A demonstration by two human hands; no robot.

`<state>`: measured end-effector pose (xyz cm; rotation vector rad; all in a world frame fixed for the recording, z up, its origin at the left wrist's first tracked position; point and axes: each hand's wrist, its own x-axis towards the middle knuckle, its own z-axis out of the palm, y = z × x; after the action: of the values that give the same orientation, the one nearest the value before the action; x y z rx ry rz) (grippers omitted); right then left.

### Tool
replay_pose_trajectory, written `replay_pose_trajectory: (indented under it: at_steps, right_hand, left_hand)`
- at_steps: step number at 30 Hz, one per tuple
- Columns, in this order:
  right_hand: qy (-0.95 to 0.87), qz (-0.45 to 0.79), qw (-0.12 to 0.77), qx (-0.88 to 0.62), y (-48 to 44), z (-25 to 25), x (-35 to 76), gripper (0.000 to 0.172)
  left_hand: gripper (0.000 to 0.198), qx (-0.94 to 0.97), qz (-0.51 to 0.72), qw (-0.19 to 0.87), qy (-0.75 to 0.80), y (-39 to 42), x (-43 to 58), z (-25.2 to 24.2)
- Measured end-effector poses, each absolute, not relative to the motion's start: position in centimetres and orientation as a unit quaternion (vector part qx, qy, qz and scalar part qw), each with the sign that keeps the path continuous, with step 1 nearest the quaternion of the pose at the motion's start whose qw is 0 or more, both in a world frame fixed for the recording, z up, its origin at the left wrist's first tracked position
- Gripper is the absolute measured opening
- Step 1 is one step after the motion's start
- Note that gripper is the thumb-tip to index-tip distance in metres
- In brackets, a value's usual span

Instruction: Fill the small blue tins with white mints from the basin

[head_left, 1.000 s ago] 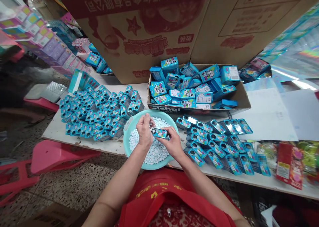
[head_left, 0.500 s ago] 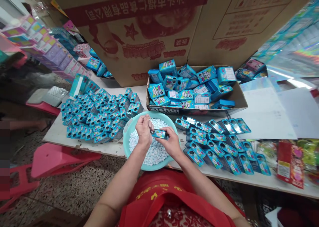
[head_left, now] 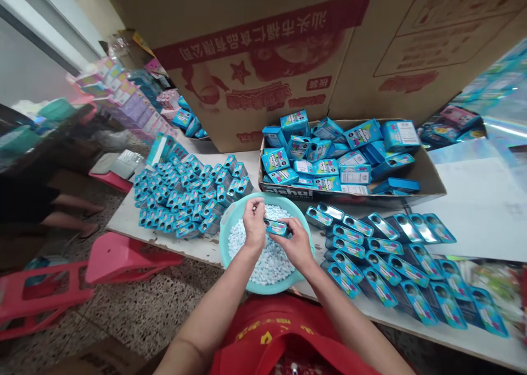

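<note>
R hand (head_left: 297, 244) grips a small blue tin (head_left: 276, 228) btwn thumb & fingers, over the bowl (head_left: 224, 251), labelled top up, its L end twd the other hand. L hand (head_left: 254, 227) is just beside that end, fingers curled & bunched; can't tell if they pinch a sweet or touch the tin. Both hands are above the bowl, which is lt. green, round & w/ lots of pale sweets (head_left: 267, 268) in it.

Bowl sits at the near edge of the white worktop (head_left: 203, 247), btwn 2 groups of tins. L group (head_left: 181, 194) is packed tight, tops up, dark holes showing. R group (head_left: 385, 246) is in looser slanted rows, also tops up w/ holes.

Behind the bowl: an open carton (head_left: 430, 194) w/ blue boxes (head_left: 325, 150) piled in at odd angles. A big brown box (head_left: 263, 73) w/ red print stands right behind that. Pink stool (head_left: 109, 257) on the floor at L; another person's legs (head_left: 68, 210) beyond it, partly in view.
</note>
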<state>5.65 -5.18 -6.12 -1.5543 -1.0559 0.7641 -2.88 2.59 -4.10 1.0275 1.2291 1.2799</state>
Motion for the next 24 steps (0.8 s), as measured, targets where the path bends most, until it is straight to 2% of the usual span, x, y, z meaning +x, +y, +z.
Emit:
replay_pose_trajectory:
  at_steps: [8, 16, 20, 24]
  right_hand:
    - [-0.455, 0.319, 0.536, -0.635, -4.7, -6.0, 5.2, 0.028]
    - [-0.446, 0.337, 0.532, -0.636, -4.6, -5.8, 5.2, 0.03]
    - [-0.41, 0.361, 0.559, -0.624, -4.7, -5.9, 5.6, 0.033]
    - [-0.378, 0.376, 0.576, -0.619, -6.8, -5.2, 7.8, 0.041]
  left_hand:
    - [0.008, 0.452, 0.523, 0.505, 0.517, 2.4, -3.5, -4.3]
    - [0.006, 0.411, 0.542, 0.551, 0.483, 2.0, -3.7, -3.6]
    - [0.014, 0.358, 0.562, 0.588, 0.459, 2.8, -4.0, -3.1]
    - [0.017, 0.418, 0.524, 0.549, 0.5, 4.5, -6.2, -4.2]
